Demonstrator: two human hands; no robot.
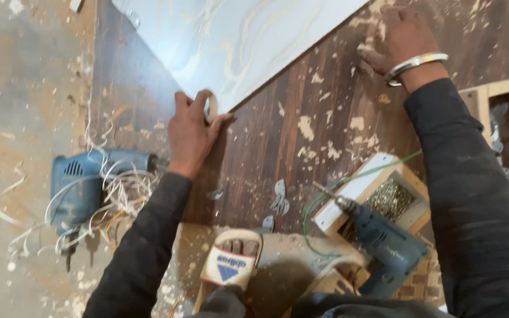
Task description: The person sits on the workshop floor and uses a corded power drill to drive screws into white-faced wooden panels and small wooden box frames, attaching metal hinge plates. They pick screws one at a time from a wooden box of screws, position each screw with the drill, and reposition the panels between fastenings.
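The fingers of the left hand (191,132), in the middle left of the frame, are curled around a small roll of tape (211,108) and grasp it, pressing it at the lower edge of a pale marbled laminate sheet (231,41) that fills the upper middle of the frame. The right hand (399,36), at the upper right, lies with fingers spread and released, flat on the dark wooden board (301,135) just beside the edge of the sheet; a metal bangle (415,65) sits on its wrist. Both arms wear dark sleeves. On the left of the frame a blue electric drill (86,182) lies on the dusty floor among thin pale shavings. At the lower right a second blue drill (384,241) rests against a small wooden box of screws (393,197), with a green wire (325,194) near it. At the lower middle a foot in a white sandal (232,259) stands on the floor.
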